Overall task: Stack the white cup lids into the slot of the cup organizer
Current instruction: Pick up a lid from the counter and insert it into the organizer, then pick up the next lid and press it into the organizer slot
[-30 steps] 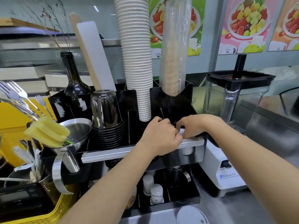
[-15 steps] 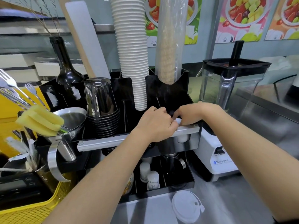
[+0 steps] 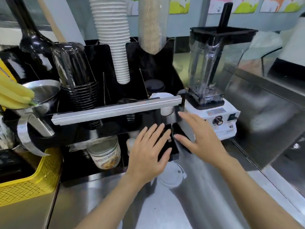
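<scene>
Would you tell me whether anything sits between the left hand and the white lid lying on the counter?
Nothing visible does. The left hand hovers open just above the white lid, partly covering it in this view; the right hand is off to the side.

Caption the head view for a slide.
Both open hands, left and right, hover before the cup organizer; white lid on counter.

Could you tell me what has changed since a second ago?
Both hands let go at the lid slot and dropped, open: left hand, right hand. White lids sit in the organizer; one white lid stays on the counter.
</scene>
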`<state>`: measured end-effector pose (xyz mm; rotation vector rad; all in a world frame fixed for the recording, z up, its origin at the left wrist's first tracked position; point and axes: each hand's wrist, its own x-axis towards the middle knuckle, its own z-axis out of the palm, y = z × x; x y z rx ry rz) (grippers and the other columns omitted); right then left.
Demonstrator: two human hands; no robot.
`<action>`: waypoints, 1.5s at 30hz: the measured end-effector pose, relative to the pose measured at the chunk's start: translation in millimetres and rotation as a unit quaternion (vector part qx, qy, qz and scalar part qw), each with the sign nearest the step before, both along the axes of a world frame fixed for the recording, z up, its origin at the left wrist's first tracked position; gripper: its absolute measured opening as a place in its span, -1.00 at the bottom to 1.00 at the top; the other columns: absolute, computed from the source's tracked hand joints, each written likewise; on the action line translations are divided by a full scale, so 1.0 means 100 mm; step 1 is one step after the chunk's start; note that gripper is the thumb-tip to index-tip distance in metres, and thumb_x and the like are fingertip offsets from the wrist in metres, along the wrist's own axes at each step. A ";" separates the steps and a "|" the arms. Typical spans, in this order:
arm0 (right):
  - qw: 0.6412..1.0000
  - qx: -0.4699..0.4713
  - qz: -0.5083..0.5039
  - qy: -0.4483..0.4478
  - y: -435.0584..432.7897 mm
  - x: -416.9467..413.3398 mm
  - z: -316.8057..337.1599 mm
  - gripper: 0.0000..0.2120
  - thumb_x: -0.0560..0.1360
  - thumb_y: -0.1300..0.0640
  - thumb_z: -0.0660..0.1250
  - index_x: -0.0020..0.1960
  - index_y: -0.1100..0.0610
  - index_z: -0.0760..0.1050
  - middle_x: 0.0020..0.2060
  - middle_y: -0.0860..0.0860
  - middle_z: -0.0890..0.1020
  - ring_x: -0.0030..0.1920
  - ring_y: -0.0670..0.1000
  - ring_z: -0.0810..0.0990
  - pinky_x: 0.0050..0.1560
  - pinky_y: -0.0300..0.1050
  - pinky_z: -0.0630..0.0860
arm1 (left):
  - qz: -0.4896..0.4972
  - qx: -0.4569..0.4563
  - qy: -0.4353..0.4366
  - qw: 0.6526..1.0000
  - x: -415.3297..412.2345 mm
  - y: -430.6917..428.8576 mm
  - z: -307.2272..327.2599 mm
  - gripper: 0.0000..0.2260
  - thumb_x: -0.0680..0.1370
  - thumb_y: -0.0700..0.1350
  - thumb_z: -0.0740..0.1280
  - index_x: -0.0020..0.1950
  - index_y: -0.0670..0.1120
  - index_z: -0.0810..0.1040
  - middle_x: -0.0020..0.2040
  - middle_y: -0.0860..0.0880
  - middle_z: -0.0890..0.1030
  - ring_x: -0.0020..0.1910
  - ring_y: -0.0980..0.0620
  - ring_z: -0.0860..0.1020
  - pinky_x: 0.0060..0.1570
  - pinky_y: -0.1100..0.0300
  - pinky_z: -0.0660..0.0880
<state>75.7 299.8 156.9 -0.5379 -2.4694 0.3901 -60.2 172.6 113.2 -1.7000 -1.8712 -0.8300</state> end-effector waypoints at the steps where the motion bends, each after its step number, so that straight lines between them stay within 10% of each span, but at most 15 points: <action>1: 1.000 -0.019 -0.002 -0.013 -0.04 0.03 -0.16 -0.35 0.43 -0.20 0.20 0.40 0.14 0.31 0.30 0.09 0.49 0.28 0.06 0.45 0.25 0.07 0.43 | 0.005 -0.037 -0.025 0.999 0.03 -0.02 -0.15 -0.59 0.51 0.02 0.25 0.33 -0.07 0.46 0.34 -0.08 0.50 0.35 -0.02 0.38 0.36 0.01 0.27; 8: 0.966 -0.153 -0.034 -0.204 -0.21 0.11 -1.08 0.01 0.19 -0.47 0.01 0.51 0.04 0.02 0.49 0.03 0.17 0.46 0.02 0.17 0.39 -0.13 0.10 | 0.096 -0.281 -0.098 0.950 0.13 -0.11 -0.89 -0.52 0.49 0.17 0.12 0.31 -0.04 0.47 0.29 -0.05 0.55 0.26 -0.04 0.52 0.30 0.07 0.39; 12: 0.941 -0.201 -0.043 -0.269 -0.25 0.14 -1.35 -0.06 0.32 -0.36 0.25 0.52 0.03 -0.05 0.51 0.03 0.10 0.46 0.01 0.17 0.45 -0.02 0.09 | 0.101 -0.310 -0.115 0.938 0.17 -0.11 -1.06 -0.49 0.48 0.19 0.11 0.30 -0.06 0.48 0.30 -0.10 0.55 0.28 -0.08 0.51 0.28 0.03 0.42; 17: 0.940 -0.178 -0.046 -0.287 -0.29 0.15 -1.50 -0.07 0.30 -0.41 0.08 0.51 0.06 -0.04 0.50 0.01 0.14 0.47 0.01 0.13 0.40 -0.05 0.07 | 0.072 -0.325 -0.143 0.932 0.25 -0.12 -1.22 -0.51 0.50 0.15 0.08 0.34 -0.05 0.45 0.34 -0.08 0.51 0.30 -0.06 0.49 0.35 0.08 0.33; 21: 0.950 -0.161 -0.052 -0.261 -0.34 0.15 -1.55 -0.03 0.21 -0.42 -0.13 0.49 0.08 0.06 0.46 0.01 0.22 0.44 0.01 0.17 0.35 -0.10 0.09 | 0.057 -0.319 -0.260 0.910 0.33 -0.13 -1.23 -0.50 0.57 0.15 0.07 0.49 0.04 0.15 0.53 0.04 0.16 0.49 0.04 0.14 0.44 0.16 0.06; 24: 0.955 -0.183 -0.043 -0.231 -0.34 0.16 -1.55 -0.07 0.22 -0.41 -0.03 0.48 0.06 0.13 0.44 0.00 0.27 0.41 0.01 0.21 0.33 -0.13 0.11 | 0.062 -0.248 -0.399 0.881 0.35 -0.11 -1.18 -0.55 0.56 0.05 0.22 0.43 0.01 0.30 0.46 0.04 0.33 0.43 0.04 0.27 0.39 0.18 0.19; 29: 0.959 -0.226 0.020 -0.170 -0.32 0.21 -1.31 -0.19 0.24 -0.22 0.32 0.43 0.00 0.20 0.34 -0.14 0.32 0.36 -0.10 0.22 0.33 -0.21 0.08 | 0.119 -0.072 -0.688 0.712 0.23 0.01 -0.83 -0.66 0.50 -0.09 0.37 0.23 -0.15 0.44 -0.11 -0.02 0.56 -0.14 0.05 0.53 -0.09 0.27 0.49; 33: 0.962 -0.215 0.070 -0.151 -0.31 0.23 -1.05 -0.22 0.29 0.02 0.47 0.43 -0.10 0.19 0.31 -0.22 0.37 0.33 -0.11 0.28 0.36 -0.12 0.14 | 0.064 -0.172 -0.748 0.638 0.06 0.02 -0.55 -0.78 0.45 -0.05 0.43 0.01 -0.14 0.56 -0.15 -0.09 0.60 -0.18 -0.02 0.57 -0.18 0.11 0.51; 40: 0.964 -0.253 0.047 -0.065 -0.38 0.27 -0.80 -0.16 0.29 0.02 0.47 0.31 -0.40 0.01 0.33 -0.32 0.21 0.42 -0.11 0.17 0.46 0.13 0.12 | 0.024 -0.145 -0.738 0.658 0.11 -0.11 -0.28 -0.85 0.45 -0.31 0.35 0.01 -0.27 0.52 -0.03 -0.21 0.61 -0.03 -0.14 0.59 -0.09 0.05 0.57; 45: 0.954 -0.298 0.000 0.010 -0.62 0.22 -0.66 -0.18 0.30 -0.06 0.51 0.31 -0.38 0.02 0.26 -0.31 0.20 0.36 -0.16 0.19 0.40 -0.11 0.15 | -0.052 -0.059 -0.780 0.620 0.25 -0.27 -0.13 -0.74 0.42 -0.47 0.25 -0.04 -0.18 0.57 -0.09 -0.15 0.67 -0.13 -0.07 0.64 -0.10 0.10 0.58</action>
